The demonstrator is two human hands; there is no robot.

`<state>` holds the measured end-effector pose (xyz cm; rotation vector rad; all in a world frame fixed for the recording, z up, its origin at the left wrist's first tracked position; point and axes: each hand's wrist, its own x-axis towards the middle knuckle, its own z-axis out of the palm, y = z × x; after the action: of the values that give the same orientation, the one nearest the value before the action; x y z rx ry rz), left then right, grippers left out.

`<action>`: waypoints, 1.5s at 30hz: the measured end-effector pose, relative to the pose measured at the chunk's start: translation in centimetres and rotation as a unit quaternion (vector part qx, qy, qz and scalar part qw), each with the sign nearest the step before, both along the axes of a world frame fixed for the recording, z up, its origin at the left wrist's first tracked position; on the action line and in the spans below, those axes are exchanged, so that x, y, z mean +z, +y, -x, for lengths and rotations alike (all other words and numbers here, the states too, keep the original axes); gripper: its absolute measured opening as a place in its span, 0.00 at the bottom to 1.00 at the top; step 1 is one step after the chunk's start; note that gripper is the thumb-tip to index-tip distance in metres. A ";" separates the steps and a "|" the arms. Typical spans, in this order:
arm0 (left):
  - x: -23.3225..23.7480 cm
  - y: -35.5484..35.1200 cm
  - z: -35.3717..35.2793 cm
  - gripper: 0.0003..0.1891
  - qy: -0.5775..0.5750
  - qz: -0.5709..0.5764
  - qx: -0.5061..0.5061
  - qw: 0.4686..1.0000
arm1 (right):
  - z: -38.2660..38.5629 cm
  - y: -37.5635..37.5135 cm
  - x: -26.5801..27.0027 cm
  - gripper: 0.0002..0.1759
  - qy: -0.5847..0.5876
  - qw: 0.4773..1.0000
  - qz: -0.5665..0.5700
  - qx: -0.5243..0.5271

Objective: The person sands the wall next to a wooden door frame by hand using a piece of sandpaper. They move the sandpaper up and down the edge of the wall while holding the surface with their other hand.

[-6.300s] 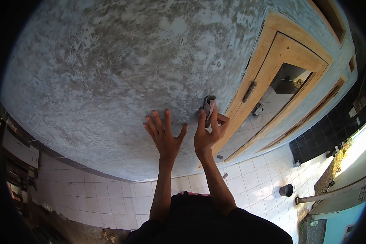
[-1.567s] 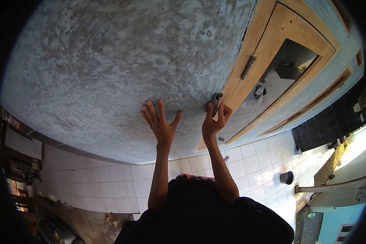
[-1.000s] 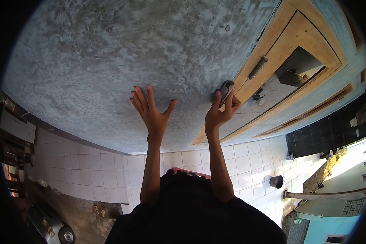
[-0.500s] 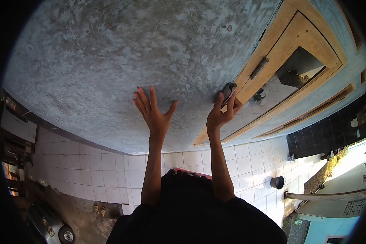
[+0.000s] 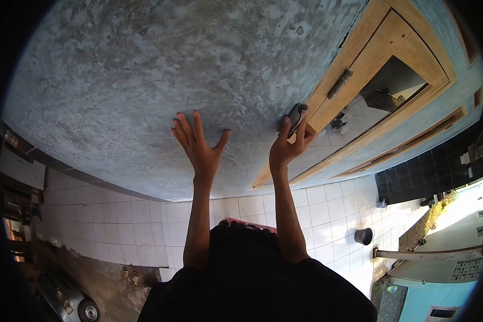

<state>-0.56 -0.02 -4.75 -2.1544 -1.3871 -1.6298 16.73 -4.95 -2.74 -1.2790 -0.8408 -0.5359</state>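
Observation:
My left hand (image 5: 197,153) lies against the mottled blue-grey wall (image 5: 145,80), fingers spread and holding nothing. To its right, my right hand (image 5: 287,151) grips a curled piece of sandpaper (image 5: 295,118), dark on one face and paler on the other. The sandpaper is at the wall right beside the wooden frame (image 5: 319,104) of a glazed window or door. Thumb and fingers close around it from below, and part of it is hidden behind them.
A dark metal hinge (image 5: 339,84) sits on the frame, above my right hand. White floor tiles (image 5: 129,231) run below the wall. A dark bucket (image 5: 364,236) stands on them at right, near a post (image 5: 426,254). A car (image 5: 64,298) shows at lower left.
The whole view has shifted slightly. My right hand with the sandpaper has moved a little left relative to the hinge. My left hand stays spread on the wall.

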 end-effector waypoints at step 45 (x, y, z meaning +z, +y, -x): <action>-1.2 -0.2 -0.6 0.54 0.006 0.008 -0.011 1.000 | 0.3 -0.6 -4.4 0.30 -0.049 0.997 0.055 -0.008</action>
<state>0.02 -0.27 -5.93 -2.1913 -1.3845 -1.6167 16.48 -5.54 -7.16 -1.3686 -0.9541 -0.5754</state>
